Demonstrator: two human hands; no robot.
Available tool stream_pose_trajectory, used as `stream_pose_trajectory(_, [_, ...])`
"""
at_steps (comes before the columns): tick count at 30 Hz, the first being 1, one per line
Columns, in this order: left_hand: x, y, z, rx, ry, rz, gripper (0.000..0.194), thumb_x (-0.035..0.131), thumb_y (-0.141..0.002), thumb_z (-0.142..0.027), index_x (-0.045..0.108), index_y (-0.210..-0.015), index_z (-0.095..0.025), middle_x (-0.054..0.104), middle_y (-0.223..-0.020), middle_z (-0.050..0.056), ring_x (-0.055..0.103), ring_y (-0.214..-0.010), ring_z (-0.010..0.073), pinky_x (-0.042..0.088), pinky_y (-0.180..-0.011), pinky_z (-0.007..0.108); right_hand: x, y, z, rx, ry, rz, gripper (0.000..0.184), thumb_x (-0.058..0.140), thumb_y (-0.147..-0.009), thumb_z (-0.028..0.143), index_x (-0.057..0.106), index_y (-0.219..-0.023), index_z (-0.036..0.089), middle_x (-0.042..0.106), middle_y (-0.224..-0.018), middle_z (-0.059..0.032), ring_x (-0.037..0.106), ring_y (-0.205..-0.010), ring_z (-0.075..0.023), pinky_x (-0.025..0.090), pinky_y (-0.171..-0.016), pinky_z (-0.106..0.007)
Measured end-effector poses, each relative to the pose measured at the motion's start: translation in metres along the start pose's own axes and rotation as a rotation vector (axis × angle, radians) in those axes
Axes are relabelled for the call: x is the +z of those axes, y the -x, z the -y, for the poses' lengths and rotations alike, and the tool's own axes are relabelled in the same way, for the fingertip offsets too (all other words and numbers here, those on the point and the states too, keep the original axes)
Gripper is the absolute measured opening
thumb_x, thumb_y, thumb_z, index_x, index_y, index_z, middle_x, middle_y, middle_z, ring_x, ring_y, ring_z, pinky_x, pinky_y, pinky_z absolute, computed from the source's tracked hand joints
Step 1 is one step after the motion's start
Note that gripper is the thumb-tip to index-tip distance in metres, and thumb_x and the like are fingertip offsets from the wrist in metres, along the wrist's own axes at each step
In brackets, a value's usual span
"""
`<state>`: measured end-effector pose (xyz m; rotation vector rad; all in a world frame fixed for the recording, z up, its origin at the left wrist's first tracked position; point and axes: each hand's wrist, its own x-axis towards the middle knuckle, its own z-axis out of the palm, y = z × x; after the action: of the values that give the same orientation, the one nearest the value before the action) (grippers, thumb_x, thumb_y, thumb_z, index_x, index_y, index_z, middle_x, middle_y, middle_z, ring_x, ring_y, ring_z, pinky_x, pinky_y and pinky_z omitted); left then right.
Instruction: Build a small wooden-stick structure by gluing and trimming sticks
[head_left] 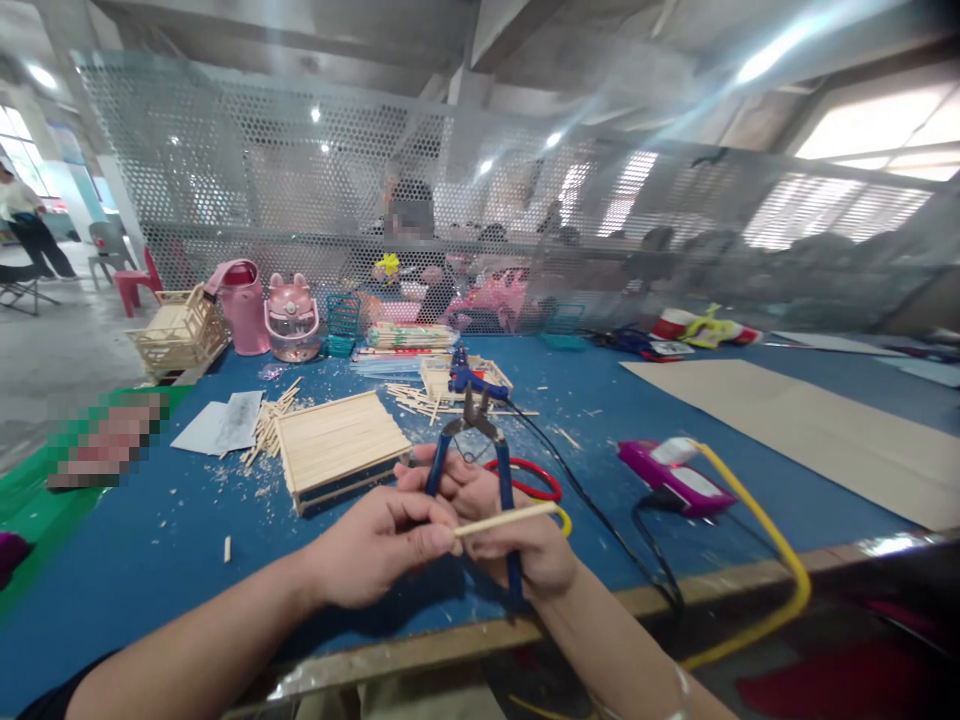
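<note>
My left hand (367, 548) pinches the near end of a thin wooden stick (514, 517) between thumb and fingers. In my right hand (551, 560) is a pair of cutting pliers (476, 405) with blue handles, jaws pointing up and handles spread. The stick lies across the right palm, in front of one handle. Just beyond my left hand stands a box-like frame of wooden sticks (341, 440). A blue glue gun (476, 380) rests behind the pliers, near a smaller stick frame (433, 378). A red ring handle (544, 480) is partly hidden behind my right hand.
Loose sticks (274, 425) and chips litter the blue table. A purple device (675, 478) with a yellow cable sits right, before a cardboard sheet (780, 425). Pink bottle (244, 310), clear jug (292, 325) and stick crate (176, 335) stand back left. Perforated metal screen (285, 200) rises behind.
</note>
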<state>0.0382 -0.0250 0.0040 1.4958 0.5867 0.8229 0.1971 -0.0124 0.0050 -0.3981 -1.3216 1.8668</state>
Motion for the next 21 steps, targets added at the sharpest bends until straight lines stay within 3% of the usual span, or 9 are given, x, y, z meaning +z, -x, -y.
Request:
stream_pose_trajectory(3, [-0.005, -0.004, -0.002, 0.019, 0.04, -0.161, 0.035, 0.062, -0.072, -0.048, 0.066, -0.072, -0.013, 0.057, -0.065, 0.001, 0.047, -0.062, 0.0098, 0.037, -0.062, 0.022, -0.003, -0.002, 0.014, -0.139, 0.146, -0.174, 0.066, 0.049, -0.05, 0.013, 0.047, -0.115, 0.023, 0.058, -0.106, -0.0071, 0.052, -0.108, -0.0251, 0.038, -0.096, -0.044])
stream_pose_trajectory(5, [-0.011, -0.007, -0.003, 0.006, 0.121, -0.332, 0.034, 0.064, -0.07, -0.048, 0.066, -0.076, -0.015, 0.063, -0.072, 0.003, 0.051, -0.061, 0.0097, 0.038, -0.057, 0.021, -0.01, 0.0, 0.028, -0.245, 0.312, -0.25, 0.069, 0.046, -0.05, 0.013, 0.043, -0.118, 0.024, 0.056, -0.106, -0.0063, 0.053, -0.106, -0.0252, 0.039, -0.095, -0.046])
stream_pose_trajectory(8, [-0.018, -0.012, -0.004, -0.001, 0.201, -0.553, 0.035, 0.065, -0.068, -0.049, 0.063, -0.075, -0.015, 0.062, -0.064, 0.001, 0.039, -0.042, 0.0044, 0.025, -0.04, 0.017, -0.023, 0.005, 0.042, -0.148, 0.818, -0.334, 0.07, 0.047, -0.056, 0.011, 0.04, -0.125, 0.023, 0.054, -0.112, -0.0078, 0.05, -0.109, -0.0255, 0.035, -0.099, -0.047])
stream_pose_trajectory(10, [-0.019, -0.013, -0.003, 0.007, 0.188, -0.626, 0.035, 0.066, -0.066, -0.049, 0.062, -0.071, -0.014, 0.058, -0.057, -0.001, 0.031, -0.037, 0.0025, 0.018, -0.037, 0.017, -0.026, 0.008, 0.042, -0.056, 1.149, -0.335, 0.069, 0.047, -0.06, 0.009, 0.04, -0.127, 0.02, 0.051, -0.119, -0.0096, 0.045, -0.115, -0.0262, 0.03, -0.102, -0.047])
stream_pose_trajectory(13, [-0.018, -0.013, -0.002, -0.012, 0.133, -0.64, 0.036, 0.065, -0.067, -0.049, 0.062, -0.071, -0.013, 0.057, -0.056, -0.001, 0.029, -0.037, 0.0026, 0.016, -0.037, 0.018, -0.023, 0.008, 0.034, -0.001, 1.388, -0.248, 0.068, 0.045, -0.064, 0.008, 0.038, -0.131, 0.019, 0.045, -0.129, -0.0105, 0.04, -0.121, -0.025, 0.028, -0.104, -0.046])
stream_pose_trajectory(21, [-0.016, -0.011, -0.002, -0.04, -0.051, -0.545, 0.037, 0.054, -0.077, -0.048, 0.06, -0.064, -0.013, 0.033, -0.041, -0.008, 0.024, -0.04, 0.0048, 0.014, -0.041, 0.021, -0.016, -0.002, 0.028, 0.004, 1.513, -0.136, 0.069, 0.046, -0.063, 0.006, 0.038, -0.131, 0.018, 0.047, -0.128, -0.0123, 0.04, -0.121, -0.0259, 0.03, -0.103, -0.047])
